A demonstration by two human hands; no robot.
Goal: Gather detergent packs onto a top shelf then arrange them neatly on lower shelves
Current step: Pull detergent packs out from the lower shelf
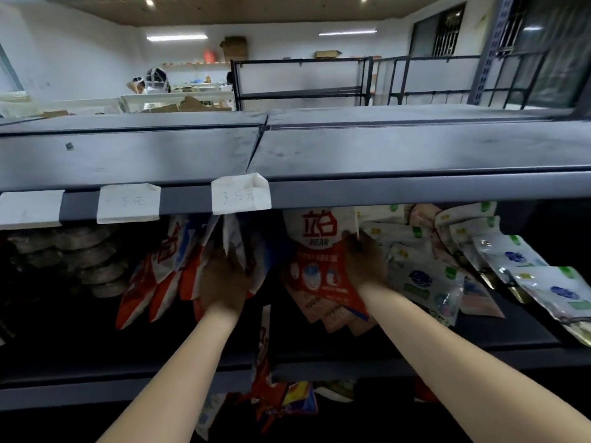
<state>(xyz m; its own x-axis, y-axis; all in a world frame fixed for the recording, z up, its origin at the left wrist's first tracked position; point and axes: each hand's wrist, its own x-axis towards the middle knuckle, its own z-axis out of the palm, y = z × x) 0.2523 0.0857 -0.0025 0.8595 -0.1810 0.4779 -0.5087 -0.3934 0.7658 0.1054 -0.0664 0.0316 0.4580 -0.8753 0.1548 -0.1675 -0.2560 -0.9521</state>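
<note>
Hands: both reach under the top shelf (415, 148) into the middle shelf (479, 346).
Left hand (225, 284): fingers pressed among upright red-and-white detergent packs (166, 266); whether they grasp one cannot be told.
Right hand (363, 262): fingers curled round the edge of a red detergent pack (319, 276), held upright.
Right side: green-and-white pouches (425, 276) lie heaped just beside that pack.
Shelf edge: paper price tags (240, 193).

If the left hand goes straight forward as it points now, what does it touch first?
Probably nothing new: the left hand already touches the upright red and white detergent packs. Behind them the shelf is too dark to judge.
</note>
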